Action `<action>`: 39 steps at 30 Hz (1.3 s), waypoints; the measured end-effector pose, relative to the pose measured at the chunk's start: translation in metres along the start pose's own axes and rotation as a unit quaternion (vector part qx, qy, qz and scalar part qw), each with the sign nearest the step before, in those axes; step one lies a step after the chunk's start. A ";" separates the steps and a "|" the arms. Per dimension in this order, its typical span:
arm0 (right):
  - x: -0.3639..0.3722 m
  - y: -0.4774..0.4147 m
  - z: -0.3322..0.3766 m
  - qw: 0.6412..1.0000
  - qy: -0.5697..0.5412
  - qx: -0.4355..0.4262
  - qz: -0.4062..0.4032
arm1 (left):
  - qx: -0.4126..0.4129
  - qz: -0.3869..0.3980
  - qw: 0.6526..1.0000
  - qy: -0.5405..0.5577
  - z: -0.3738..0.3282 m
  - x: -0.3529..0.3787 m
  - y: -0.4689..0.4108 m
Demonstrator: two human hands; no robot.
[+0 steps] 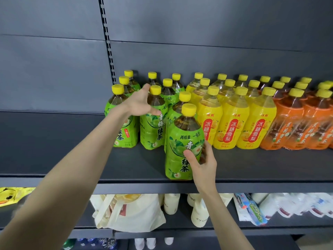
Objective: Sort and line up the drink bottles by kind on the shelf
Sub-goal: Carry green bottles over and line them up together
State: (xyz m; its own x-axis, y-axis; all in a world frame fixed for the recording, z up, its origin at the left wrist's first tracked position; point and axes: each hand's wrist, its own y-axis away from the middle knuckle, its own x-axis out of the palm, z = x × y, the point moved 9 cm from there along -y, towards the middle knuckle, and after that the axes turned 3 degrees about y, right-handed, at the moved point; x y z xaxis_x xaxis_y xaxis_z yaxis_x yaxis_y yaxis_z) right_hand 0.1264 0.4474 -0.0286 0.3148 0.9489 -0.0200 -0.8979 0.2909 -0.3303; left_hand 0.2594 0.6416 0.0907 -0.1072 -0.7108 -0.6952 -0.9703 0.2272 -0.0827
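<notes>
**Two hands among the green tea bottles**

Nearest the lens, two bare forearms rise from the bottom edge of the frame toward the dark shelf [252, 165] at mid-height.

The left hand [138, 102] sits left of centre. Its fingers are straight and spread, pointing up and back between the necks of the green bottles [153, 129]. Its thumb lies out to the right across the shoulder of one of them. It grips nothing. Whether the fingertips touch the bottles behind cannot be told.

The right hand [203, 163] is just below centre and holds the front green bottle [183, 141]. The thumb presses on the label and the fingers curl round the bottle's right side. This bottle stands upright at the shelf's front edge, ahead of the other green ones and apart from their rows.

The green bottles cluster loosely at centre left, all with yellow caps. Just to their right the yellow bottles [228, 123] stand in neat rows running front to back. The orange bottles [295, 127] are lined up the same way and fill the right of the frame.

On the lower shelf, at the bottom of the frame, a cloth bag [129, 212] slumps beside some white bottles [198, 213].
</notes>
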 end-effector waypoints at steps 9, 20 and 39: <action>0.002 0.000 0.002 1.000 -0.004 -0.006 0.000 | 0.003 0.064 0.998 -0.015 0.002 -0.006 -0.015; 0.001 0.000 -0.001 1.000 0.013 -0.010 -0.018 | 0.060 -0.014 0.997 -0.050 -0.040 -0.027 -0.061; -0.002 -0.006 -0.005 0.999 0.026 -0.006 -0.021 | 0.074 0.045 0.985 -0.150 -0.082 0.018 -0.103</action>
State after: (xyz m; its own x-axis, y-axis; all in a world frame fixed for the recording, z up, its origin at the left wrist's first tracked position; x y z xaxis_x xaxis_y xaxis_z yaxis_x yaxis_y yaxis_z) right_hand 0.1323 0.4435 -0.0311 0.3674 0.9284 -0.0552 -0.8804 0.3280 -0.3425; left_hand 0.3398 0.5508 0.1449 -0.1009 -0.4596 -0.8824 -0.9154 0.3903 -0.0986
